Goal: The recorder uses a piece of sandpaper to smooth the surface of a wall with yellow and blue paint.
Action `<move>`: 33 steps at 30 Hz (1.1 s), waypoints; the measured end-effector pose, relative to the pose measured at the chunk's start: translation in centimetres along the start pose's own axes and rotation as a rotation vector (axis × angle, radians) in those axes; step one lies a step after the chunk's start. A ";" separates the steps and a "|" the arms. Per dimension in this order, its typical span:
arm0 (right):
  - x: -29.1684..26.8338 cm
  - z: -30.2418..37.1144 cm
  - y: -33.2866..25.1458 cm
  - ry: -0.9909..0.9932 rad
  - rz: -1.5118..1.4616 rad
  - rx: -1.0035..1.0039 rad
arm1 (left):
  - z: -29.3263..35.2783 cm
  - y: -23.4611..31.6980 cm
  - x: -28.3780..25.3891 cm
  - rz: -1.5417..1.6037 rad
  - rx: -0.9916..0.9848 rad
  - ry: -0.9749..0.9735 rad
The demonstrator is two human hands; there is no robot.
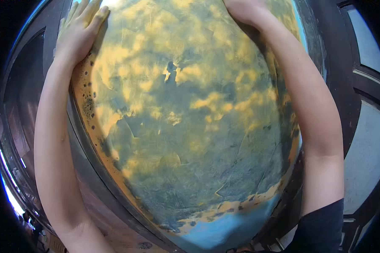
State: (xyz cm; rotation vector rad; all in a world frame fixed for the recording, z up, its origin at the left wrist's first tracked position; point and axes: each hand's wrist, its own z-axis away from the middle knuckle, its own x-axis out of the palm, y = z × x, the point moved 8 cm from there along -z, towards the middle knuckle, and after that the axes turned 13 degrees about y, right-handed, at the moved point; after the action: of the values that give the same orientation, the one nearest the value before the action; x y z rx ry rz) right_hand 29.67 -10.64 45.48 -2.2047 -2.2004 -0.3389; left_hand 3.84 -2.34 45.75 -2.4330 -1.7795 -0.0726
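Note:
A large curved panel [177, 122] fills the middle, coated in patchy yellow and grey-green filler. Bare light-blue paint [223, 227] shows at its near end. Orange-brown borders with dark spots run down its left side. At the far left edge of the panel lies my left hand [81, 31], fingers stretched out and dusted yellow; I see nothing held in it. My right hand [248, 10] is at the top of the view, over the panel's far right part. Its fingers are cut off by the picture's edge, so what it holds, if anything, is hidden.
A dark, glossy panelled surface [23, 97] stands to the left. On the right is a dark frame [335, 80] with pale grey panes [367, 147]. Dark strips border the coated panel on both sides. Small cluttered items sit at the lower left, too dim to make out.

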 end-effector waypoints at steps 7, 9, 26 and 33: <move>1.6 1.3 -2.6 -0.041 0.007 -0.064 | 0.3 -0.9 0.1 -0.020 0.010 0.011; 0.8 0.3 -1.5 0.015 0.010 0.020 | 0.4 -0.5 -0.4 0.000 0.004 0.013; -0.3 2.5 -3.3 -0.115 0.076 0.072 | 2.1 1.3 4.7 -0.127 0.368 0.396; 0.3 0.2 4.6 0.025 0.012 0.200 | 1.4 5.2 4.4 -0.102 0.321 0.391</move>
State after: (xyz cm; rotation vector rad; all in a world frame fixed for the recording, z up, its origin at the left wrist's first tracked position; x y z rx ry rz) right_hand 34.22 -10.41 46.00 -2.0963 -2.1050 -0.1384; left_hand 10.05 0.45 44.52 -1.9474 -1.5964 -0.2358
